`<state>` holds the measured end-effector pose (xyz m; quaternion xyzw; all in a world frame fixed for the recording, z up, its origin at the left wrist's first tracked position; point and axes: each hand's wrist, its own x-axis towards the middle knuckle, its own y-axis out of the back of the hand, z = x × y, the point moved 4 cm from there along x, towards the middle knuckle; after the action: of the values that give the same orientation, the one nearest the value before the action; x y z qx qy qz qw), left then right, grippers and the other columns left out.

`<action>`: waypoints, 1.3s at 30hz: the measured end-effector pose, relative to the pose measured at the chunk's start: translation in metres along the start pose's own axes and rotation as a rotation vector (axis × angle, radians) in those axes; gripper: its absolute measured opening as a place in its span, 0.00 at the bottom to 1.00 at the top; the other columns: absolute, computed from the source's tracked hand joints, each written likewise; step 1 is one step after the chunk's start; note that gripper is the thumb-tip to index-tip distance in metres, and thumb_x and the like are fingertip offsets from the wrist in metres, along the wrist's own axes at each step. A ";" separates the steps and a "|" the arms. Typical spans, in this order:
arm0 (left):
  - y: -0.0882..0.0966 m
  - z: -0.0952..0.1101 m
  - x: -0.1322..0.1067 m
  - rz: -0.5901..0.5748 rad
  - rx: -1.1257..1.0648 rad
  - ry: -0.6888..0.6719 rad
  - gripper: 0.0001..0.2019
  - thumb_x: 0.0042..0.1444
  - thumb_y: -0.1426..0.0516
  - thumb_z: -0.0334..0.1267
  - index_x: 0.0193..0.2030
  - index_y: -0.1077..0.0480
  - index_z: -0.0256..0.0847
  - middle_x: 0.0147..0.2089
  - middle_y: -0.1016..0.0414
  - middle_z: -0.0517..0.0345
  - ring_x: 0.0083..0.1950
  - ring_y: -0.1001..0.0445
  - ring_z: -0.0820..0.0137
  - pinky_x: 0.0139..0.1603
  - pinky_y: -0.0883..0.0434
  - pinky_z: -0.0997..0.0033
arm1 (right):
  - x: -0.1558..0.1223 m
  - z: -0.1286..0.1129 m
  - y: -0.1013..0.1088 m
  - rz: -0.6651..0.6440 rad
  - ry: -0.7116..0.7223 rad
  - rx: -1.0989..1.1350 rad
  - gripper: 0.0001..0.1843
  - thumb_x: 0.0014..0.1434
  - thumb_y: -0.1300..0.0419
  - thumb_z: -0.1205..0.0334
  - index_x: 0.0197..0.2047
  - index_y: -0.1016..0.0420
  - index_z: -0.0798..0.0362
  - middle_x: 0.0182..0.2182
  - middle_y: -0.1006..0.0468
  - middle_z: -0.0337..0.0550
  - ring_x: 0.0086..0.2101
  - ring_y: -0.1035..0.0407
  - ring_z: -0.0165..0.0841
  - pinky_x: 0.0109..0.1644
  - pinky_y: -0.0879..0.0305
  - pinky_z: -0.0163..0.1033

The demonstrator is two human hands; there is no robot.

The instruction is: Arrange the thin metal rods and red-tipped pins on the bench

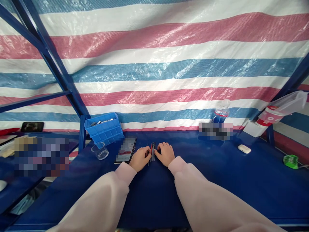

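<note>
The left hand and the right hand lie palm down near the far edge of the blue, faintly sheened tabletop, fingers curled and only a narrow gap between them. In that gap lie several slim pens, one with a red part. The fingertips of both hands reach them, but I cannot tell whether either hand grips them. Pale pink sleeves with ribbed cuffs cover both forearms.

Left of the hands, a black-edged smartphone lies on the tabletop, its screen partly pixelated. Beyond it are a clear beaker and a tilted blue plastic compartment box holding small metal pieces. Toward the far right are a clear plastic bottle, its base hidden by a pixelated patch, and a white rounded case. A green object sits at the right side of the view, too unclear to name. Behind everything hangs a woven striped tarpaulin in red, white and blue, held on a blue steel frame.
</note>
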<state>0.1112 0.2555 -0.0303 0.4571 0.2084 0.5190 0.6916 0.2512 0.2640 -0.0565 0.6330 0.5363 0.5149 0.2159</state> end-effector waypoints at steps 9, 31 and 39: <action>-0.001 -0.005 0.000 -0.001 0.036 0.026 0.06 0.50 0.50 0.35 0.35 0.35 0.43 0.23 0.39 0.63 0.32 0.35 0.68 0.32 0.41 0.72 | 0.000 -0.002 0.002 -0.050 0.003 0.025 0.10 0.54 0.43 0.56 0.26 0.35 0.52 0.29 0.31 0.41 0.35 0.39 0.35 0.38 0.47 0.39; -0.003 -0.007 0.001 -0.008 0.019 0.004 0.07 0.52 0.50 0.38 0.37 0.34 0.43 0.30 0.35 0.61 0.32 0.35 0.71 0.30 0.40 0.74 | -0.002 -0.007 0.007 -0.147 -0.126 -0.245 0.12 0.55 0.49 0.64 0.39 0.30 0.62 0.36 0.27 0.54 0.38 0.33 0.42 0.40 0.44 0.43; -0.001 -0.006 0.000 0.051 0.008 0.007 0.10 0.55 0.52 0.43 0.39 0.34 0.43 0.30 0.34 0.61 0.31 0.34 0.71 0.30 0.39 0.73 | 0.000 -0.009 0.006 -0.052 -0.029 -0.084 0.05 0.56 0.49 0.65 0.31 0.34 0.55 0.32 0.28 0.44 0.34 0.34 0.34 0.39 0.45 0.39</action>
<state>0.1075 0.2579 -0.0344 0.4631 0.2014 0.5373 0.6754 0.2460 0.2598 -0.0477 0.6165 0.5275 0.5218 0.2633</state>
